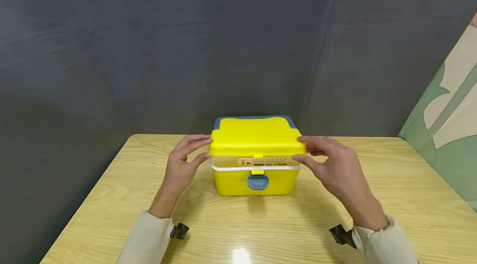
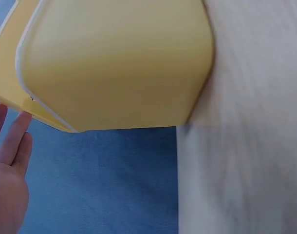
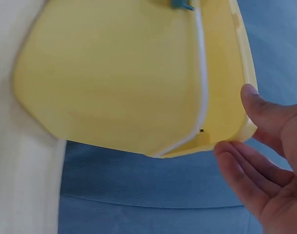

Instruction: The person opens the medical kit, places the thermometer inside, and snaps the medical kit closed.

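A yellow plastic storage box [image 1: 231, 183] stands on the table, its yellow lid [image 1: 257, 137] partly raised above the white rim. A blue-grey latch [image 1: 258, 181] hangs at its front. Through the gap shows a pale card [image 1: 266, 161] with printed coloured marks. My left hand [image 1: 182, 166] holds the lid's left front corner, fingertips along the side and thumb low at the edge; in the left wrist view its thumb is mostly cut off. At the opposite corner, my right hand [image 1: 339, 168] pinches the lid edge between thumb and fingers, also plain in the right wrist view.
The wood-grain table [image 1: 238, 222] extends on both sides of the box and in front of it. Close behind its back edge hangs a dark grey cloth [image 1: 223, 48]. A patterned green and cream curtain [image 1: 451, 131] is at the right. Black straps [image 1: 179, 231] sit at both wrists.
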Motion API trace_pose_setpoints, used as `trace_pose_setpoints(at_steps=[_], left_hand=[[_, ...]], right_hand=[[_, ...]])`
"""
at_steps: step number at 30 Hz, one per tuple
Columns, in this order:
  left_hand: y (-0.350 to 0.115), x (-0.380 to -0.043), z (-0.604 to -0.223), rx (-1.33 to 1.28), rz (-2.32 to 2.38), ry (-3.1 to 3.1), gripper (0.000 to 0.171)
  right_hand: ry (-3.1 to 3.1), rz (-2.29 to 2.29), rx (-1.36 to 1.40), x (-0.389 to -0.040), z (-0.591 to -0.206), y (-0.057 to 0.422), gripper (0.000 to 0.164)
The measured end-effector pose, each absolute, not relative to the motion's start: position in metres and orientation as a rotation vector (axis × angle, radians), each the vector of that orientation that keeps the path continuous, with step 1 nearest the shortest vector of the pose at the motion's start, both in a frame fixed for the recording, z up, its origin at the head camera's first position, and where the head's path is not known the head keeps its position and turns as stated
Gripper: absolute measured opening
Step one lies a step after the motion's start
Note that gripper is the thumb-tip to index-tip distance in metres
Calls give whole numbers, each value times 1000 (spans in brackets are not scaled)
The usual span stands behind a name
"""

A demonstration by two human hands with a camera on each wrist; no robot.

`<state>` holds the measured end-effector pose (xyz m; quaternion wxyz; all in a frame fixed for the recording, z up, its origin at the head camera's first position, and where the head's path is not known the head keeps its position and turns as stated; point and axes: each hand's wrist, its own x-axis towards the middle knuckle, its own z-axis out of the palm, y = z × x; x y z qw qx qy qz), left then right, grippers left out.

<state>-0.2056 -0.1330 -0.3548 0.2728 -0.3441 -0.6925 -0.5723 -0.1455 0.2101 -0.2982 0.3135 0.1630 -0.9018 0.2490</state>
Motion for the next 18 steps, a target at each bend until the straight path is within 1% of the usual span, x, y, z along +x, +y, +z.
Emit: trace_pose_setpoints(at_steps=[7, 18], left_hand=[[-136, -203, -366, -962, -1553, -1910, 37], [-142, -201, -371, -977, -1615, -1921, 36]], right_hand=[[-2364, 579, 459, -141, -313, 211, 49], [-2398, 572, 474, -141, -318, 208, 47]])
